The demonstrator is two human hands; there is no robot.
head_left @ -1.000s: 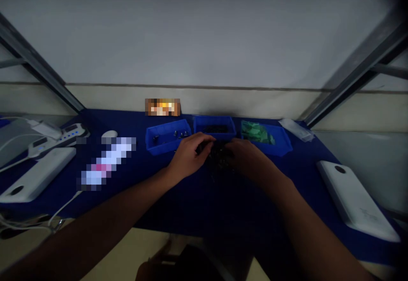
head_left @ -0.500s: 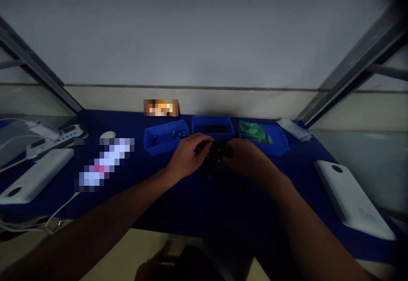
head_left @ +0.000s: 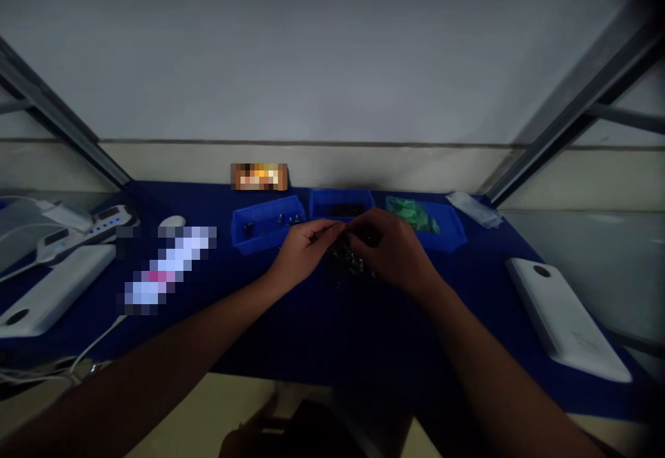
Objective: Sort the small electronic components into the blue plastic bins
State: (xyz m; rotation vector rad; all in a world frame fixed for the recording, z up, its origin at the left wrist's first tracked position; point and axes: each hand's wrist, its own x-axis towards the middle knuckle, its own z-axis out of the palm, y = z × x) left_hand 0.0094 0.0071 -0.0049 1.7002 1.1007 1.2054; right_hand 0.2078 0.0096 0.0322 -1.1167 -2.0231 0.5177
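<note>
My left hand (head_left: 309,247) and my right hand (head_left: 387,243) meet at the fingertips over the middle of the table. Both are closed in a pinch. Whatever sits between the fingers is too small and dark to make out. Just below the hands lies a pile of small dark and shiny metal parts (head_left: 356,264), partly covered by my right hand. Behind my left hand stands a blue bin (head_left: 249,236) with a few small metal pieces in it. A middle blue bin (head_left: 340,198) holds dark parts, and the right blue bin (head_left: 447,240) carries a green plastic bag (head_left: 413,214).
A clear plastic bag (head_left: 475,208) lies at the back right. One white power bank (head_left: 571,323) rests at the right, another white power bank (head_left: 57,292) at the left. Near it are a power strip (head_left: 104,226), cables, a white mouse-like object (head_left: 172,225) and a blurred-out lit screen (head_left: 176,264).
My right hand has moved from the pile up and left, and its fingertips now meet those of my left hand. More of the pile shows. The view has shifted slightly.
</note>
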